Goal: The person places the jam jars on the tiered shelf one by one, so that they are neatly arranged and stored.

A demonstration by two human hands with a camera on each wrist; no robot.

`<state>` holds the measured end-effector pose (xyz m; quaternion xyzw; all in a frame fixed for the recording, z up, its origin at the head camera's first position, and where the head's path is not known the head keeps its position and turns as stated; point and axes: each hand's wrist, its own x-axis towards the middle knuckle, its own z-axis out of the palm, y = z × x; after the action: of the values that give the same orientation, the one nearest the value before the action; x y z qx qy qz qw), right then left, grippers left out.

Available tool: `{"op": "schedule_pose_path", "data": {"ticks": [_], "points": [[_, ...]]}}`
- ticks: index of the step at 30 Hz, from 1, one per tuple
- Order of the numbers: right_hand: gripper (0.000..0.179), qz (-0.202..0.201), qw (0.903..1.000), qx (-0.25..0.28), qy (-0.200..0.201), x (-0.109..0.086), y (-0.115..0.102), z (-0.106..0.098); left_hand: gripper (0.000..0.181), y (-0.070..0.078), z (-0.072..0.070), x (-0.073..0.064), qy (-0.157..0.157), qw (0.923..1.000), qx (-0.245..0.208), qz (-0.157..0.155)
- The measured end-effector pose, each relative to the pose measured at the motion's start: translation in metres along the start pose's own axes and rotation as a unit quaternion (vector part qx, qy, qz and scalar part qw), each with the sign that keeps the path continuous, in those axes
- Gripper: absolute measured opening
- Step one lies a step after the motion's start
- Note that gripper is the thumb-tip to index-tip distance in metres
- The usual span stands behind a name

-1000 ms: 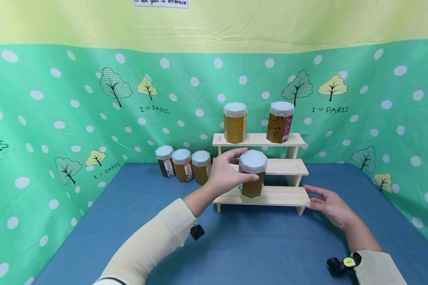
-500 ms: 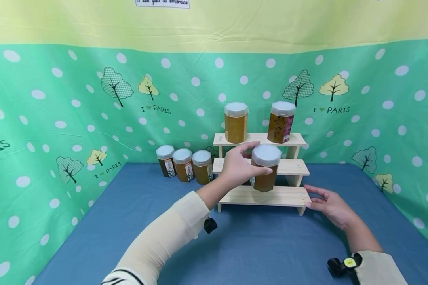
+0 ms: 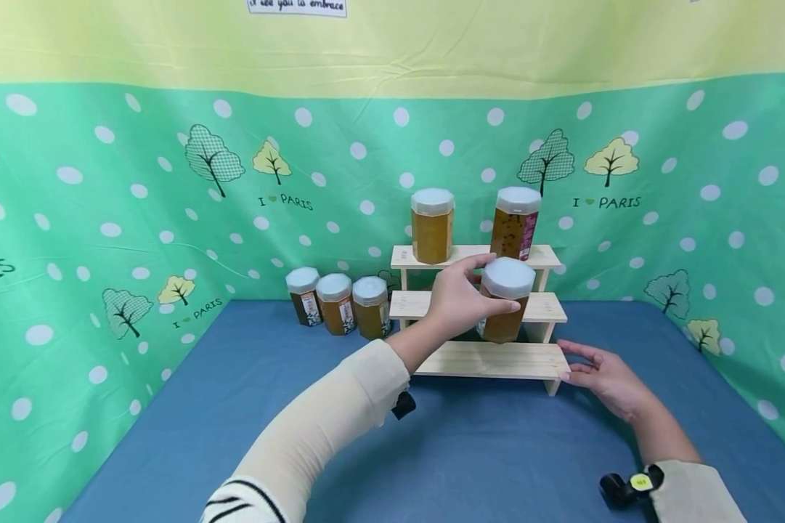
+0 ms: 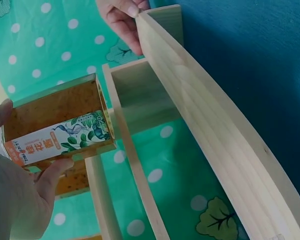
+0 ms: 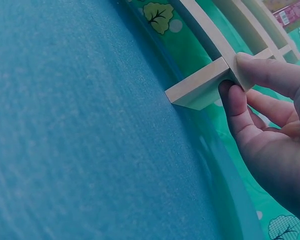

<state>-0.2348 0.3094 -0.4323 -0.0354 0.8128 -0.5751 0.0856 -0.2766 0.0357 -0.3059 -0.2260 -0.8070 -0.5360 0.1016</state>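
Observation:
My left hand grips an amber jar with a white lid, thumb on its near side and fingers on its far side. In the left wrist view the jar's label shows green leaves and printed characters. The jar is raised, overlapping the middle and bottom tiers of a three-tier wooden display stand in the head view. At the right end of the bottom tier, my right hand pinches the board's corner between thumb and fingers.
A golden jar and a dark-speckled jar with a pink label stand on the top tier. Three more jars stand in a row on the blue tablecloth, left of the stand. A green dotted curtain hangs behind.
My left hand has carried the jar rightward and up, from over the bottom tier's middle toward the right of the middle tier. The right hand stays at the stand's end.

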Motion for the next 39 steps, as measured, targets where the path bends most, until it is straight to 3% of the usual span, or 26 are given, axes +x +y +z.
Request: {"op": "schedule_pose_path", "data": {"ticks": [9, 20, 32, 39], "points": [[0.08, -0.009, 0.9999, 0.008, -0.006, 0.0, 0.001, 0.0, 0.076, -0.002, 0.012, 0.009, -0.006, 0.9999, 0.002, -0.008], [0.079, -0.018, 0.9998, 0.005, -0.012, 0.0, 0.001, -0.001, 0.068, -0.007, 0.024, 0.021, 0.018, 0.9987, -0.037, -0.031], [0.078, -0.003, 0.9999, -0.012, -0.004, 0.0, 0.001, -0.001, 0.066, -0.012, 0.035, 0.035, 0.029, 0.9989, -0.017, -0.033], [0.079, -0.005, 0.9999, -0.016, -0.003, 0.0, 0.002, -0.002, 0.065, -0.012, 0.037, 0.041, 0.039, 0.999, 0.016, -0.017]]}}
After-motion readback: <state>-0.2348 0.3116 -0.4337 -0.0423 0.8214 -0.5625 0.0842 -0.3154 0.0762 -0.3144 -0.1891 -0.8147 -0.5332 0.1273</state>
